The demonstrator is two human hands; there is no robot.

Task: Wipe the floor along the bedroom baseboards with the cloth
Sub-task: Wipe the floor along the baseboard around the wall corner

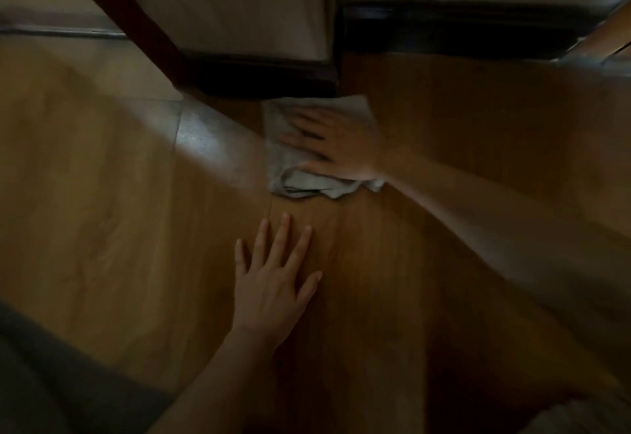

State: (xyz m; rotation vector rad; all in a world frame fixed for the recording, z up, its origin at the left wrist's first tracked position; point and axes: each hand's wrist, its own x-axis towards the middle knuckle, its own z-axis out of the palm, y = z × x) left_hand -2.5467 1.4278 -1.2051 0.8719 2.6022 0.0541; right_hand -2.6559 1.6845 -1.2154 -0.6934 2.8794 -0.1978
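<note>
Head view looks down on a wood floor (119, 228) in dim light, with the cloth (290, 167) as the landmark. This pale grey cloth lies flat on the floor, bunched and folded along its near edge, its far edge touching or just short of the dark baseboard (266, 75). Its long axis runs roughly from the near edge toward that baseboard, and its far right corner points at the inner corner where the wall steps back.

On top of the cloth rests the right hand (341, 146), palm down. Its grip is wide: fingers straight and spread, pressing the cloth onto the floor and pointing to the left of the picture, across the cloth's long axis. The right forearm stretches away from the cloth toward the right edge of the frame.

Nearer the camera than the cloth, and apart from it, the left hand (273, 280) lies flat on the bare floor. Its grip is also wide and holds nothing, with fingers spread and pointing toward the cloth.

Beyond the cloth a pale wall (239, 6) rises above the baseboard. Right of the cloth, a second stretch of dark baseboard (461, 30) sits further back.
</note>
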